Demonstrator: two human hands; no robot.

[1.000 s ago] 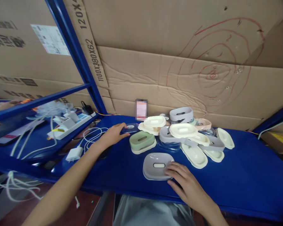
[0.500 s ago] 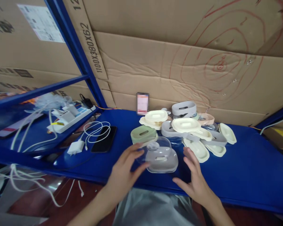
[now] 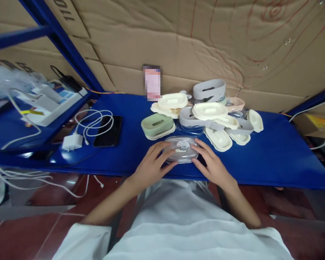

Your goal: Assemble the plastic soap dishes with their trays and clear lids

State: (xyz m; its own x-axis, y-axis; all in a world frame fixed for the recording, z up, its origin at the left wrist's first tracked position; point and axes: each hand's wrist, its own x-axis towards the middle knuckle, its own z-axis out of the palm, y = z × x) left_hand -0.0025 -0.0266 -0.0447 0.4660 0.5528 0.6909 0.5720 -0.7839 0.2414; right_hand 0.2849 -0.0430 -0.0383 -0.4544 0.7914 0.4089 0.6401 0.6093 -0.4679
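Note:
A clear plastic lid (image 3: 183, 145) with a round label lies over a grey oval plastic box on the blue table in front of me. My left hand (image 3: 157, 159) grips its left side, fingers on top and thumb at the near edge. On the right side, my right hand (image 3: 211, 162) holds the lid the same way, with fingers bent round the rim. Just beyond the hands sits a green slotted oval box (image 3: 157, 125) on a cream tray. Cream oval trays (image 3: 219, 139) and grey slotted boxes (image 3: 209, 89) are piled to the right of it.
A pixelated phone (image 3: 152, 83) leans on the cardboard (image 3: 119, 43) at the back. To the left are a black phone (image 3: 108, 131), a white charger (image 3: 72, 142) with its coiled cable and a power strip (image 3: 52, 108). A blue metal frame (image 3: 67, 54) rises at left.
My left hand has brought the clear lid down over the grey box. My right hand has moved in from apart to hold its right side. The view has tilted downward.

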